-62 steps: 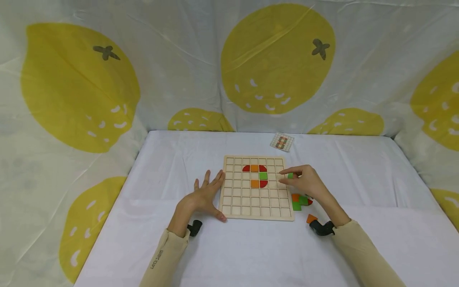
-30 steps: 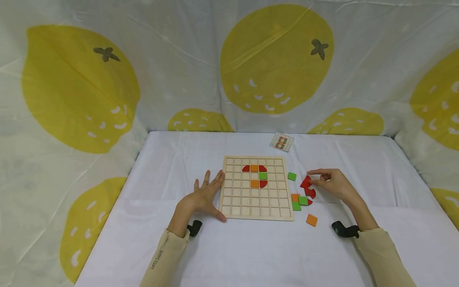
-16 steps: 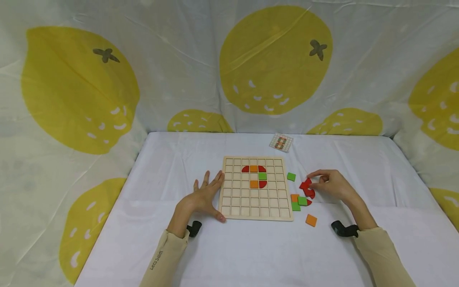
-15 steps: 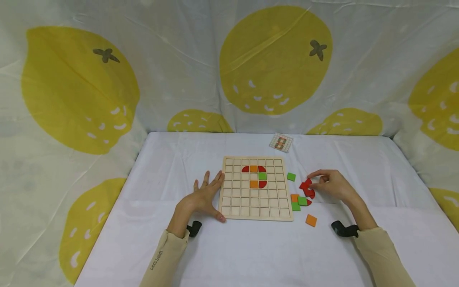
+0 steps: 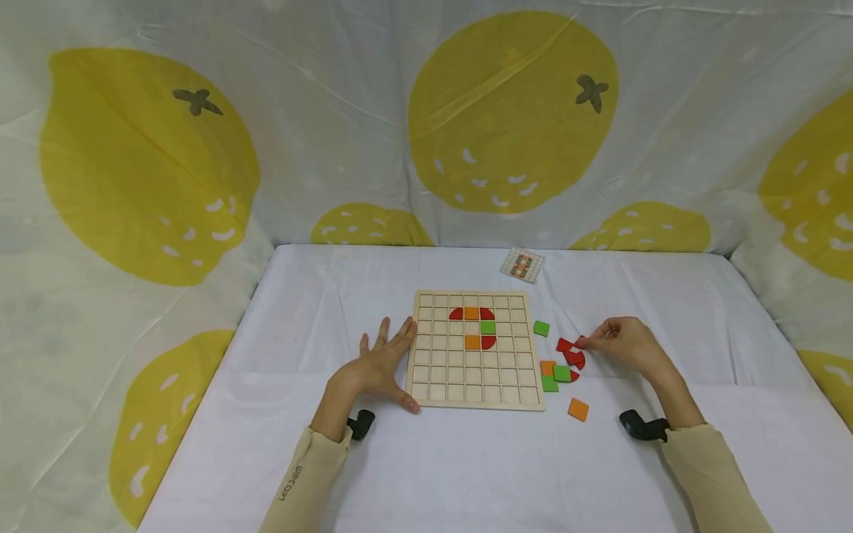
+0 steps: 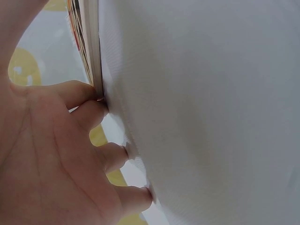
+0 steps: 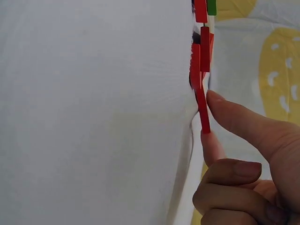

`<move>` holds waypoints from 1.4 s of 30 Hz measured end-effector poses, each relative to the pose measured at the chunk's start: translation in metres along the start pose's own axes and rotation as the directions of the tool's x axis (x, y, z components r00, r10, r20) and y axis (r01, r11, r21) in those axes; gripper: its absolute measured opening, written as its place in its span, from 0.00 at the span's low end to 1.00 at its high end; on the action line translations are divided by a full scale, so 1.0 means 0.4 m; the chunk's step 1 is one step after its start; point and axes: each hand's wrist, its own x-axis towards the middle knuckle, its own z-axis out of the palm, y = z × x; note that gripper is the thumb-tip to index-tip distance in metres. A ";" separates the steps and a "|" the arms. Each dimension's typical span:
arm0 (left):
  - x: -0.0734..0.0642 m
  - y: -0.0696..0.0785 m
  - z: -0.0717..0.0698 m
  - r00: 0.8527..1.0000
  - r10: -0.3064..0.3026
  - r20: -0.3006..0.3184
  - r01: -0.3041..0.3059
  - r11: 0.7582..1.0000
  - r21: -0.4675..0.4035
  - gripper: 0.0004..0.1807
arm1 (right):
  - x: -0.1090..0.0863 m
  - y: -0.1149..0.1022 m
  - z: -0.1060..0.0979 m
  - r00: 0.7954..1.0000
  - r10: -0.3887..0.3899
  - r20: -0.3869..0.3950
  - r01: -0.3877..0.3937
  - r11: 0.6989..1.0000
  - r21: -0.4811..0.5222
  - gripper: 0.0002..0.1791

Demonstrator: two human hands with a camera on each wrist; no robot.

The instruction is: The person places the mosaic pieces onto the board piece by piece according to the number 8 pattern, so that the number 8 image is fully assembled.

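Note:
My left hand (image 5: 373,370) lies with fingers spread against the left side of the wooden grid board (image 5: 440,377), thumb at its front corner. In the left wrist view, fingertips press the cloth and touch the board's edge (image 6: 93,42). To the right of the board, my right hand (image 5: 629,346) pinches a red quarter-round tile (image 7: 202,110) between thumb and index finger, the other fingers curled. More red tiles (image 5: 573,358) overlap beside it. On the board sit red quarter-rounds (image 5: 488,343), orange squares (image 5: 472,313) and a green square (image 5: 488,327).
Right of the board lie a lone green tile (image 5: 541,328), a cluster with an orange tile (image 5: 548,368) and a green tile (image 5: 563,374), and a single orange square (image 5: 578,409). A pattern card (image 5: 523,264) lies behind the board, near the lemon-print curtain (image 5: 333,170).
My right hand has moved from the board's right edge to the red tiles. Its fingers have closed on one red tile and drawn it slightly right. The left hand stays put.

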 end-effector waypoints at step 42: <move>-0.004 0.004 0.005 1.000 -0.010 -0.009 0.010 1.000 -0.012 0.82 | -0.011 0.009 -0.021 0.991 -0.133 0.001 0.133 0.988 0.078 0.23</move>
